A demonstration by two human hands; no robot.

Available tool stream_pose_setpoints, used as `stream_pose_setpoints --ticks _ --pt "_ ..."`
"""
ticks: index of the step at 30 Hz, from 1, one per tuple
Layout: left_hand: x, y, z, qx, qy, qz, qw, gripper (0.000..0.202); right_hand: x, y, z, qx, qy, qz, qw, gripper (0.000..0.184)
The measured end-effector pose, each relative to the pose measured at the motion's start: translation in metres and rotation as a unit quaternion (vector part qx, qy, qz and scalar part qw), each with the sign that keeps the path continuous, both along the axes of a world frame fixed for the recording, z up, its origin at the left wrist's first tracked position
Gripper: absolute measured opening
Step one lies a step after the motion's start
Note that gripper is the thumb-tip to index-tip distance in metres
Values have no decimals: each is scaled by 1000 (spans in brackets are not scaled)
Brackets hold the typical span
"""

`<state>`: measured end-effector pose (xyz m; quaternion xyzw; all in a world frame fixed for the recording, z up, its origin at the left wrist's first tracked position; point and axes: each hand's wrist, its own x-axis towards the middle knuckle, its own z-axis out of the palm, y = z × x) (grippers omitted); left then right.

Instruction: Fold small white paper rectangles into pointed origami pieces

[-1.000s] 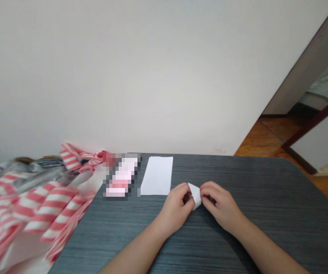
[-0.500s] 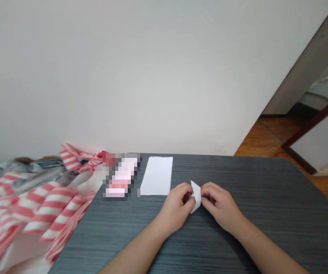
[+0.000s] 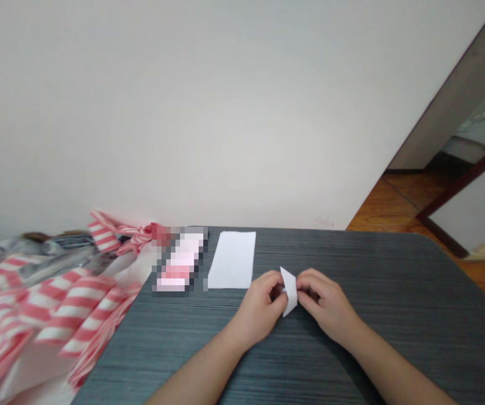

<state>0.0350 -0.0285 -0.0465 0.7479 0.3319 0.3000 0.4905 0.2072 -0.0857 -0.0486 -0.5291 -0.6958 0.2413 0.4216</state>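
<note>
My two bare arms come in over the dark table [image 3: 394, 298]. My left hand [image 3: 261, 306] has its thumb and fingers curled in a pinch on the left side of a small white folded paper [image 3: 290, 293]. My right hand [image 3: 329, 301] pinches its right edge. The paper is between my hands, standing up with a pointy top and a pointy bottom. I can't see all my fingertips, because the paper hides some.

I think I'm in the middle of folding and shaping it. The next move looks to need a soft, steady pinch on both sides, lining up the edges and pressing the crease flat without crumpling the points.

A bit farther off, a flat white sheet [image 3: 233, 260] lies near my left hand, beside a blurry pink and black thing [image 3: 182, 261]. Behind them is the pale wall [image 3: 242, 112].
</note>
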Motion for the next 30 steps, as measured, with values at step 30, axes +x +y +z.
stream_pose_setpoints --ticks 30 --pt "-1 1 -5 -2 -12 8 1000 11 -2 0 1 -45 36 -24 998 14"
